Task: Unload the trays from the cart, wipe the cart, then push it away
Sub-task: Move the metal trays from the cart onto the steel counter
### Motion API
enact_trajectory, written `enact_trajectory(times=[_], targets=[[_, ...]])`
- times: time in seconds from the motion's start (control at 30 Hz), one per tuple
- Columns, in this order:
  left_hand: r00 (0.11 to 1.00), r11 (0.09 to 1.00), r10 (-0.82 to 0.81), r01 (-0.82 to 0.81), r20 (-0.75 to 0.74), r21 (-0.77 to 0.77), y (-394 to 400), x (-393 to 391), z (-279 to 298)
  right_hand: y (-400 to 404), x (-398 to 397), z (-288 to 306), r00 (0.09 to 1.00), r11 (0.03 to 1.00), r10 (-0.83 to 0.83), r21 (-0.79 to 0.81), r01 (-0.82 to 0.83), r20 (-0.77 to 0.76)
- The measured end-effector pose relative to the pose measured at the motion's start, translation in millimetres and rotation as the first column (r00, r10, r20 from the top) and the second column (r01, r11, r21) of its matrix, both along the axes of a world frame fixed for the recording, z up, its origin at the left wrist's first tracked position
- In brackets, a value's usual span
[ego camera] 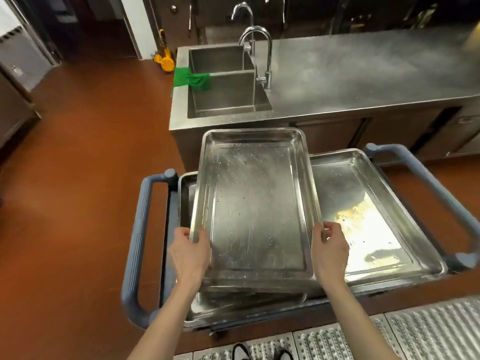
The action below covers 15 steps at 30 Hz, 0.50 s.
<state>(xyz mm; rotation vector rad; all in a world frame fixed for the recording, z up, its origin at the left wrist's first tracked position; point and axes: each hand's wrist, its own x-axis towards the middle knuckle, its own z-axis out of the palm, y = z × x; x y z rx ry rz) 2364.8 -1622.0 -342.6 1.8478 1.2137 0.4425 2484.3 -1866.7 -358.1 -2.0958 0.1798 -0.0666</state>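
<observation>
Head view is showing the unloading barely begun: the left hand (189, 252) and right hand (329, 249) are each gripping a long rim of the shallow rectangular stainless-steel tray (255, 209), holding it tilted above a stack of similar steel trays (249, 304) on the blue-handled cart (140, 245). A soiled steel tray (368, 211) is lying beside it. The green cloth (192, 80) is hanging on the steel sink (220, 100); wiping and pushing are still waiting, I judge.
</observation>
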Motion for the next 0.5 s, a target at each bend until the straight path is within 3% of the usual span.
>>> enact_trajectory(times=[0.3,0.5], targets=[[0.974,0.977,-0.212,0.213,0.084,-0.002,-39.2,54.8,15.6,-68.1,-5.1,20.2,0.966,0.967,-0.255,-0.015,0.256,0.05],[0.907,0.915,-0.4,0.403,0.129,0.006,-108.9,76.9,34.7,-141.9,-30.6,30.3,0.899,0.903,-0.429,0.04,0.427,0.081]])
